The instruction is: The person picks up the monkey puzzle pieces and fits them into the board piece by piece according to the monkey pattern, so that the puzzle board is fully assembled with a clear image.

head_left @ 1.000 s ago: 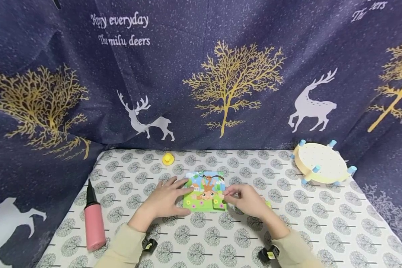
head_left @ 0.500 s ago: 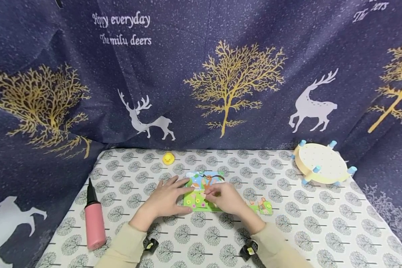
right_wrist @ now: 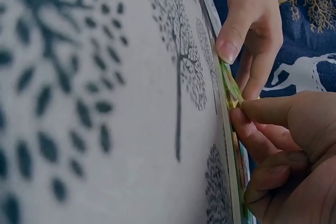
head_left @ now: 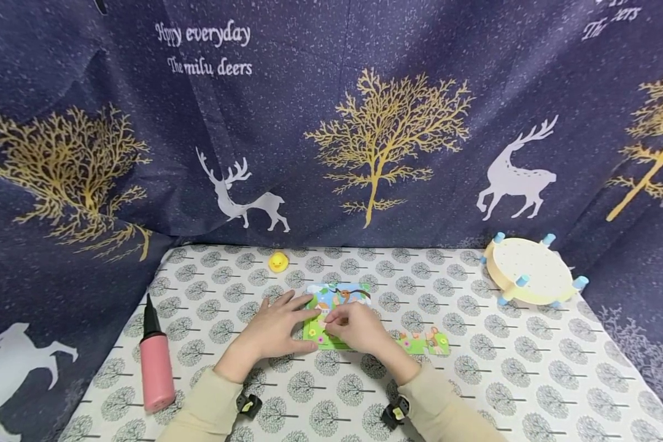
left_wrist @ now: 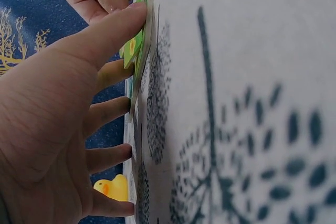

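A square jigsaw puzzle with a cartoon picture lies on the patterned tablecloth. My left hand rests at its left side, fingers spread over the left edge, thumb by the lower left corner. Over the puzzle's lower part, my right hand pinches the edge of a green puzzle piece between thumb and index finger. That piece stands tilted up from the board in both wrist views; in the left wrist view the green piece shows a yellow flower. My right hand hides much of the puzzle's middle and lower right.
Several loose puzzle pieces lie in a row right of the board. A yellow rubber duck sits behind. At the left lies a pink hand pump with a black nozzle. A round cream stand with blue pegs is at the back right.
My right hand has moved left from the puzzle's right edge to its lower left part, uncovering the loose pieces. The lower left piece is now tilted up. My left hand has stayed in place.
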Tool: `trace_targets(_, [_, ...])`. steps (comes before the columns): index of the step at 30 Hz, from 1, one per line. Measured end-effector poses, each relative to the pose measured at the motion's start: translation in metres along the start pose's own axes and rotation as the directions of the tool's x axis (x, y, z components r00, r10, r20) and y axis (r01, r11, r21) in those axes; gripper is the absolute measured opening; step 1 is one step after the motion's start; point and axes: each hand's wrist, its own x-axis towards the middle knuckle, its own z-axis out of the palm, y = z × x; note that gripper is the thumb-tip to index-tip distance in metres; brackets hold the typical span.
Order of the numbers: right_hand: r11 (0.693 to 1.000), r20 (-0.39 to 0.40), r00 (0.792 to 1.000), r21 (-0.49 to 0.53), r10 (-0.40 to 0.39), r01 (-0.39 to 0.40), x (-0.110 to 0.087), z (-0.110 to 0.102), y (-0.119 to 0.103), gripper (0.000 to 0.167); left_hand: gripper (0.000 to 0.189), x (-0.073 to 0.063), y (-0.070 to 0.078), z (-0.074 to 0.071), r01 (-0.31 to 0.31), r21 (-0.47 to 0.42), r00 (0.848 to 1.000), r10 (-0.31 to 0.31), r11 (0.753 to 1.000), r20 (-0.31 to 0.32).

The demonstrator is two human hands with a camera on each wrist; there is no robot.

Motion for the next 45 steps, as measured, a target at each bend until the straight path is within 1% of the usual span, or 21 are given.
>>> trace_targets(6, [1.0, -0.001, 1.0, -0.015, 0.003, -0.003, 0.0, 0.0, -0.004, 0.005, 0.075, -0.001, 0.001, 0.0, -0.004, 0.006, 1.0, 0.004, 1.0, -0.007])
trace_targets(12, [1.0, -0.003, 1.0, 0.002, 0.028, -0.028, 0.0, -0.003, -0.004, 0.009, 0.074, -0.001, 0.001, 0.001, -0.006, 0.001, 1.0, 0.006, 1.0, -0.008])
trace_targets(17, [1.0, -0.037, 0.999, 0.009, -0.005, 0.006, -0.004, -0.01, 0.002, 0.009, 0.073, -0.001, 0.0, 0.002, -0.007, -0.002, 1.0, 0.007, 1.0, -0.001])
trace_targets(20, [1.0, -0.046, 0.999, 0.027, -0.014, 0.016, -0.009, -0.019, 0.008, 0.011, 0.073, -0.001, 0.001, 0.002, -0.016, -0.001, 1.0, 0.016, 1.0, -0.004])
trace_targets(23, [0.999, -0.052, 0.999, 0.05, 0.003, -0.001, -0.017, -0.029, 0.014, 0.013, 0.07, -0.002, 0.001, 0.001, -0.028, -0.003, 1.0, 0.028, 1.0, -0.009])
trace_targets(29, [0.999, -0.088, 0.996, 0.049, 0.018, -0.013, -0.036, -0.053, 0.031, 0.013, 0.063, -0.002, 0.001, 0.002, -0.042, -0.009, 0.999, 0.042, 0.999, -0.026])
trace_targets(35, [0.992, -0.055, 0.995, 0.095, 0.089, -0.083, -0.058, -0.077, 0.053, 0.018, 0.061, -0.001, 0.001, 0.003, -0.047, -0.007, 0.999, 0.046, 0.999, -0.026])
trace_targets(38, [0.988, -0.041, 0.993, 0.111, 0.11, -0.105, -0.067, -0.088, 0.064, 0.02, 0.059, 0.0, 0.001, 0.002, -0.045, -0.017, 0.999, 0.044, 0.999, -0.03])
trace_targets(40, [0.988, -0.037, 0.991, 0.099, 0.125, -0.121, -0.072, -0.095, 0.069, 0.022, 0.057, 0.0, 0.001, 0.001, -0.04, -0.024, 0.999, 0.04, 0.999, -0.028])
trace_targets(43, [0.989, -0.035, 0.989, 0.051, 0.143, -0.141, -0.078, -0.102, 0.077, 0.023, 0.055, 0.0, 0.001, 0.0, -0.036, -0.03, 0.999, 0.035, 0.999, -0.021])
trace_targets(45, [0.991, -0.042, 0.991, 0.001, 0.131, -0.131, -0.081, -0.105, 0.08, 0.025, 0.057, 0.001, 0.003, 0.0, -0.035, -0.024, 0.999, 0.034, 0.999, -0.013])
